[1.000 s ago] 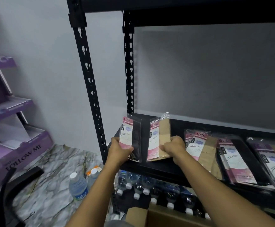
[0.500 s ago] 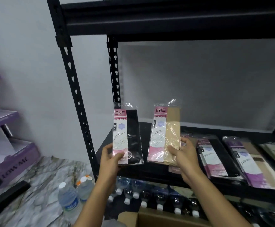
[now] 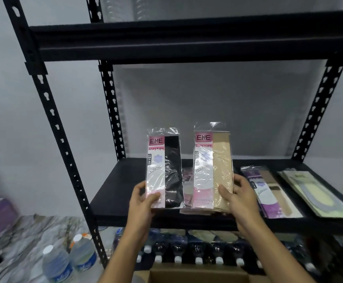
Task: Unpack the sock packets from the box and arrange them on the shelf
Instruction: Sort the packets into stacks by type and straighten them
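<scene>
Left grip (image 3: pixel 144 203) pinches the black sock packet (image 3: pixel 166 170) at its lower end, thumb on the front and fingers behind. Right grip (image 3: pixel 240 198) clasps the beige sock packet (image 3: pixel 214 170) at its lower right edge, thumb across the film. Both packets stand upright, labels to the camera, side by side but apart, held in the air over the front of the shelf (image 3: pixel 115 190).

On the shelf: pink packets (image 3: pixel 187 180) lie flat behind and below the two held ones. A purple packet (image 3: pixel 268 194) lies to the right. A pale packet (image 3: pixel 314 194) lies further right again. The left stretch of the board is bare.

The cardboard box (image 3: pixel 197 275) sits open below the hands. Its contents are not visible, so what remains to unpack cannot be told.

Step in hand, as I judge it: placing. Two packets are out of the box and not yet laid down.

The next move likely calls for tipping each packet flat and lowering it, the black one probably onto the bare left stretch. The beige one should go beside or onto a matching pile, square with the row. Only then should the fingers let go. The film looks slick, so a packet could slide.
</scene>
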Available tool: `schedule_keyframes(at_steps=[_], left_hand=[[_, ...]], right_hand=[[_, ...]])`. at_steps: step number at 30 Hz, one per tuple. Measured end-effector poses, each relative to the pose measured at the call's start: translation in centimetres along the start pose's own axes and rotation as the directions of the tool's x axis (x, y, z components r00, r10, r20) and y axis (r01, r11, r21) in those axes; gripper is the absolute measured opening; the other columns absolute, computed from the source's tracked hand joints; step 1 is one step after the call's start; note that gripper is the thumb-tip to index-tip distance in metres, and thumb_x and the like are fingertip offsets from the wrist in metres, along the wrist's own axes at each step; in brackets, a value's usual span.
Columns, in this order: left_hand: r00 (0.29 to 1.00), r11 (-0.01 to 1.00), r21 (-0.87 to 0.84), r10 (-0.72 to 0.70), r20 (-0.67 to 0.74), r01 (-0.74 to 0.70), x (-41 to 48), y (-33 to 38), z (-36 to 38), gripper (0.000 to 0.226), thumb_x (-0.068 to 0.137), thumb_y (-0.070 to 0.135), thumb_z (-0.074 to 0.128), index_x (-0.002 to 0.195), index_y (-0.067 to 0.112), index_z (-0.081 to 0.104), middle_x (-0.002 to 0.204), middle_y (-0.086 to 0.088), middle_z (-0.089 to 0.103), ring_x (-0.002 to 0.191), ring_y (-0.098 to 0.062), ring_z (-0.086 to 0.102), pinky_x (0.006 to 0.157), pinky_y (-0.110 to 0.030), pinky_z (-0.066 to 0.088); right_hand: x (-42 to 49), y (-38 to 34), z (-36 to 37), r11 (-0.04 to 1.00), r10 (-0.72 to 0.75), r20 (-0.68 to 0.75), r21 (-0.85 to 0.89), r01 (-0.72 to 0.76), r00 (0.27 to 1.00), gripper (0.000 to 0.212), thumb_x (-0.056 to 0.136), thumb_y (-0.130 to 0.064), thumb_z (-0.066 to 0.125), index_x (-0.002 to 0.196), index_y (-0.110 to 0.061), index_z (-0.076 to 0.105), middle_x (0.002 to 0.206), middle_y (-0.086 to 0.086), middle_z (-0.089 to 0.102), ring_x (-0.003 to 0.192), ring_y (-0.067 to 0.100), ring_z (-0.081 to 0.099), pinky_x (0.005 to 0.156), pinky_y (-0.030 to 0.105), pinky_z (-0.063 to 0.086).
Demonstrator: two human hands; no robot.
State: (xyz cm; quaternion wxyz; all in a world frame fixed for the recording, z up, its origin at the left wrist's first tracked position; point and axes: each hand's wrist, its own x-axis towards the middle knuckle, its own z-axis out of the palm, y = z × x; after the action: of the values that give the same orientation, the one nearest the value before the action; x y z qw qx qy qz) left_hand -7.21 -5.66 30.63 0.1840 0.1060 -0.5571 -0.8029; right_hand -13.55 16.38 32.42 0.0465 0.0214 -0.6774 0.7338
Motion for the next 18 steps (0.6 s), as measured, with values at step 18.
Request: schedule_keyframes(at_steps=[18], left_hand=[[0.998, 0.999, 0.010, -0.033, 0.044, 0.033, -0.3, -2.0, 2.8, 0.040, 0.090, -0.005, 0.057, 0.123, 0.014, 0.051, 0.104, -0.010, 0.073, 0.087, -0.028, 0.073, 0.071, -0.038, 0.056]], right_hand=[[0.5, 0.9, -4.7, 0.996, 0.039, -0.082, -0.075, -0.045, 0.996, 0.037, 0.088, -0.006, 0.062, 0.120, -0.017, 0.049, 0.104, 0.003, 0.070, 0.085, 0.019, 0.070, 0.062, 0.026, 0.053]])
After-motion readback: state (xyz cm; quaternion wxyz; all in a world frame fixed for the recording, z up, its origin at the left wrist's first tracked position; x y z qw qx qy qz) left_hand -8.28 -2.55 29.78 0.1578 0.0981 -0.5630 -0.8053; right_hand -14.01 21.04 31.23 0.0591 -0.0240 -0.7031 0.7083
